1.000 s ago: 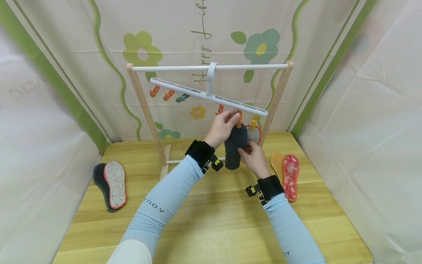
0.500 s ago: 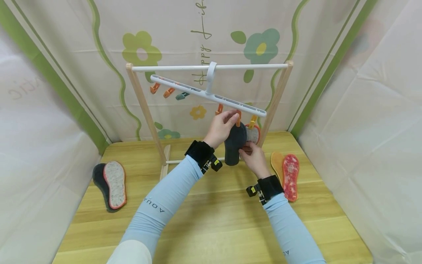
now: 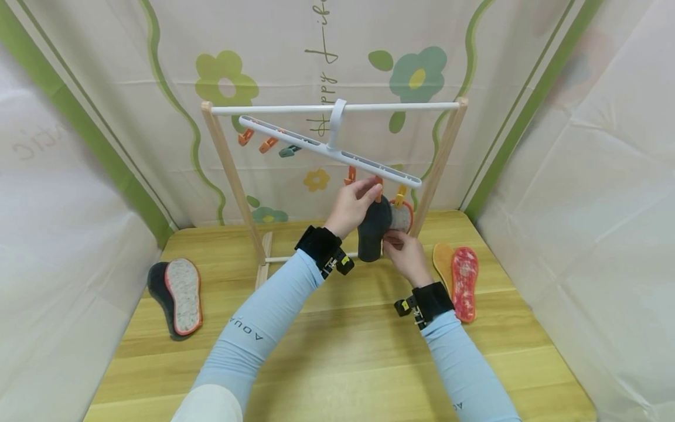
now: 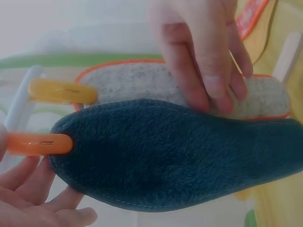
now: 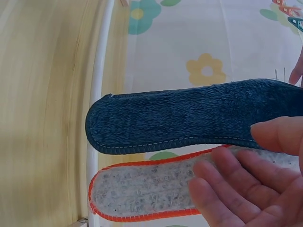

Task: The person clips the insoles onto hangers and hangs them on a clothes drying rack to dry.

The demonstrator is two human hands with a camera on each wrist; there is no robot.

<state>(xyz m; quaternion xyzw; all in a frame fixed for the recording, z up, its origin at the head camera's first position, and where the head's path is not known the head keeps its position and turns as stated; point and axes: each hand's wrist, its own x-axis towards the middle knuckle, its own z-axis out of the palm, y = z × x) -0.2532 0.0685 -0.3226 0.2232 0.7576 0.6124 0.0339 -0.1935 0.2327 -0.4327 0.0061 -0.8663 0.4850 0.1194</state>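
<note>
A dark blue fuzzy insole (image 3: 373, 231) hangs from an orange clothespin (image 3: 379, 190) on the white hanger (image 3: 295, 138). My left hand (image 3: 349, 206) pinches this clothespin at the insole's top; in the left wrist view its other fingers lie partly behind the insole's edge. Beside it a grey felt insole (image 5: 142, 189) with an orange border hangs from a yellow clothespin (image 4: 61, 91). My right hand (image 3: 407, 255) has loosely extended fingers over the grey insole, and its thumb (image 5: 279, 135) is at the dark insole's edge.
The hanger hooks on a white rod (image 3: 274, 109) of a wooden rack and tilts down to the right. Further clothespins (image 3: 268, 145) hang at its left. A dark and a grey insole (image 3: 183, 296) lie left on the table; yellow and red insoles (image 3: 465, 284) lie right.
The hanger's right end has swung slightly left and down, carrying the clipped insoles with it. The dark insole's lower end appears higher. My right hand's fingers have loosened at its edge.
</note>
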